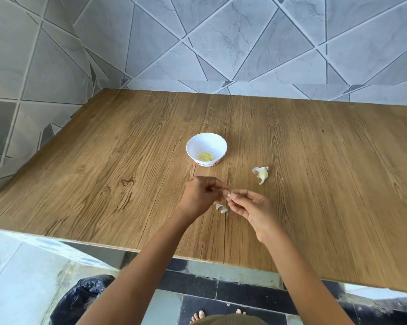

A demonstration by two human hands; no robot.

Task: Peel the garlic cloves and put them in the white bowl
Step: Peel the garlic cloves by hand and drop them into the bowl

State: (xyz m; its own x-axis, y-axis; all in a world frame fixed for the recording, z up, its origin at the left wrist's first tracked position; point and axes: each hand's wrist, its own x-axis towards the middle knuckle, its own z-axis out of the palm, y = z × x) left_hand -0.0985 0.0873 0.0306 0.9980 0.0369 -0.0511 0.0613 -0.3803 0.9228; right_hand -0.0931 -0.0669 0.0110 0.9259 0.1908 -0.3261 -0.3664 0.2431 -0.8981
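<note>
Over the middle of the brown wood-grain tabletop (127, 165), both hands are meeting just above the board. The left hand (199, 198) is curling its fingers and pinching one side of a small pale garlic clove (228, 194). The right hand (250, 208) is pinching the other side between thumb and forefinger, so both grips are clamping on that one clove. It is sitting right between the fingertips, nearer the person than the bowl. So little of it is showing that I cannot tell which way its tip is pointing or how its long axis is running.

Just beneath the hands, a few white papery skin scraps (222, 208) are lying on the wood. Farther from the person, the small white bowl with a scalloped rim and a patterned band at its foot (215, 146) is standing upright. A little heap of peeled yellowish cloves (206, 156) is resting in its bottom.

To the right of the bowl and well apart from it, a leftover piece of unpeeled garlic with loose white skin (262, 175) is lying on its side. Its long axis is running far-to-near, the narrow end pointing toward the person and slightly left, the skin flaring at the far end.

Grey marbled wall tiles (244, 43) are backing the table, and a black plastic bag (80, 299) is sitting on the floor at lower left.
</note>
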